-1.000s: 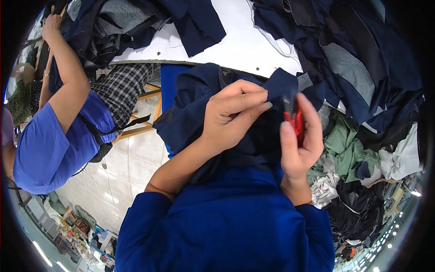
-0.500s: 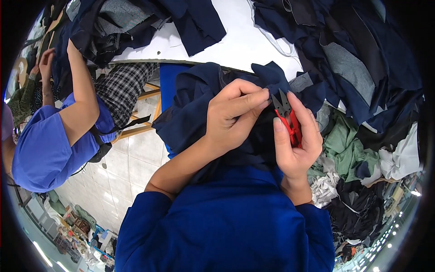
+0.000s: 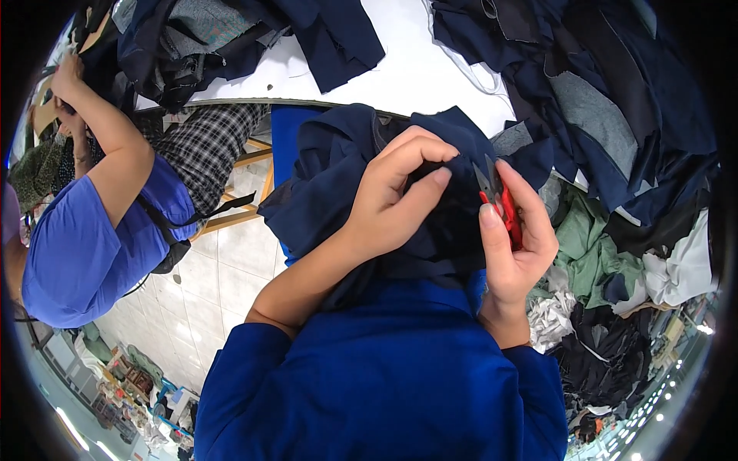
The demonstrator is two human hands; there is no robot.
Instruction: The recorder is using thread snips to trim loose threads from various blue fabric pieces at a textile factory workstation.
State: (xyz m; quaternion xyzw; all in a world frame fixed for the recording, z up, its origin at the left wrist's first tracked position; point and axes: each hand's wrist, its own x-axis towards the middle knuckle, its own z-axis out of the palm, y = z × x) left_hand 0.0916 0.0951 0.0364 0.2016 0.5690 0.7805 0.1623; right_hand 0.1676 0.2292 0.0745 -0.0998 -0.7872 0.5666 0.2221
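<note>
A dark navy garment (image 3: 330,157) lies bunched over my lap and against the table's near edge. My left hand (image 3: 400,188) grips a bit of its edge between curled fingers, with the thumb resting close to the fingertips. To the right of it, my right hand (image 3: 523,238) is wrapped around red-handled thread snips (image 3: 501,203). The grey blades point up and away from me, a little apart from the left fingertips, over the navy cloth. Part of the red handle is hidden in the right palm.
A white table (image 3: 400,58) spans the far side, with piles of navy cut pieces (image 3: 600,100) on it. Green cloth (image 3: 588,253) and white and black scraps are heaped at my right. At left, another person in a purple shirt (image 3: 77,238) works beside a wooden stool (image 3: 231,221).
My right hand has drawn the snips slightly right, away from my left fingertips. My left thumb has eased a little apart from the forefinger. The other person's arms have moved farther away.
</note>
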